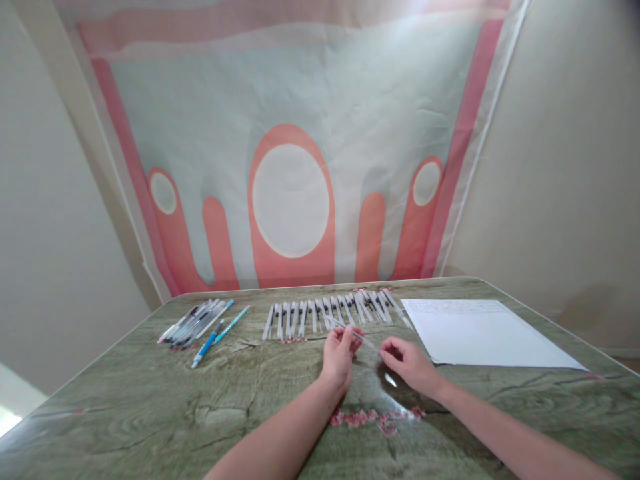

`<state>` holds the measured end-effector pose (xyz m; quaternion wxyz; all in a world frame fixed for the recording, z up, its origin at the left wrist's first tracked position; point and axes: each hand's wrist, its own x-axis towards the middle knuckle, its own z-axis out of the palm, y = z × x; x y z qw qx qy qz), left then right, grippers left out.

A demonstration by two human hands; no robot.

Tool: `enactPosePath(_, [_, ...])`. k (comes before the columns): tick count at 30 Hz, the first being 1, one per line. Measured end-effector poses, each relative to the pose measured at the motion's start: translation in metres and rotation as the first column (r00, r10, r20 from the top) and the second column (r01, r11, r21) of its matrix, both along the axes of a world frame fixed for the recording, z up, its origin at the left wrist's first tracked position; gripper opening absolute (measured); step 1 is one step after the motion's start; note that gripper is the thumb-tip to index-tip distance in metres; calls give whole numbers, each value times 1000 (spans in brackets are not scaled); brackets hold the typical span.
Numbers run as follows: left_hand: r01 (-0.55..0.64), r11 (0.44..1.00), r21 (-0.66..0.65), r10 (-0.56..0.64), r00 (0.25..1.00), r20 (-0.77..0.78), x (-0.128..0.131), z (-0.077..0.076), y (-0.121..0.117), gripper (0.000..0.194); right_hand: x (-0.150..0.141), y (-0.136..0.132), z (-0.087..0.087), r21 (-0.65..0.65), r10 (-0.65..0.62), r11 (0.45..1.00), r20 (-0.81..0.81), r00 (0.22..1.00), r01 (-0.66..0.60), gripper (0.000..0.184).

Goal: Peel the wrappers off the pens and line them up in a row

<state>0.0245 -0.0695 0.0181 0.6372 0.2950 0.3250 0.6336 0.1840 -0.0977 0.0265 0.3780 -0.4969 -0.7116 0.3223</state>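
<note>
Over the middle of the table, my left hand (341, 353) is closed around a slim, see-through whitish pen tube (366, 342), which slants down to the right. The fingertips of my right hand (407, 363) pinch the tube's right end. Part of the tube is hidden by my left fingers. Just beyond my hands lies a long row of whitish pens (301, 319), each with a dark part along it. They lie side by side, some overlapping at the right end.
At the left lies a pile of pens (197, 323), with a blue pen (207, 345) and a turquoise pen (233, 325) beside it. A white paper sheet (480, 337) with writing along its top lies to the right. Behind the wood-patterned table (150, 413) hangs a printed cloth (345, 167).
</note>
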Motion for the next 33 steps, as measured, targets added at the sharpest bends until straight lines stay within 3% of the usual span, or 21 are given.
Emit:
enactPosePath(6, [-185, 982, -38, 186, 983, 8, -12, 3, 7, 28, 3, 0, 0, -2, 19, 1000, 43, 999, -19, 21])
enactPosePath(10, [-210, 975, -68, 210, 978, -4, -13, 4, 8, 25, 4, -4, 6, 59, 43, 997, 94, 995, -49, 22])
enactPosePath(17, [-209, 972, -105, 214, 976, 41, -10, 2, 8, 18, 15, 1, 12, -10, 16, 1000, -3, 1000, -16, 29])
enactPosePath(23, [-159, 982, -106, 161, 987, 14, -8, 2, 5, 20, 19, 12, 2, -213, 9, 976, -175, 985, -47, 34])
enactPosePath(27, [-5, 995, -95, 5, 1000, -8, -5, 1, 3, 26, 15, 9, 1, -306, 33, 945, -253, 967, -113, 35])
enactPosePath(31, [66, 992, -105, -72, 996, -48, -3, 1, 2, 28, 12, 3, 7, -334, 68, 934, -172, 983, -123, 35])
enactPosePath(33, [71, 992, -100, -77, 995, -64, -3, 0, 2, 27, 10, 1, 10, -288, 108, 949, -74, 991, -125, 33])
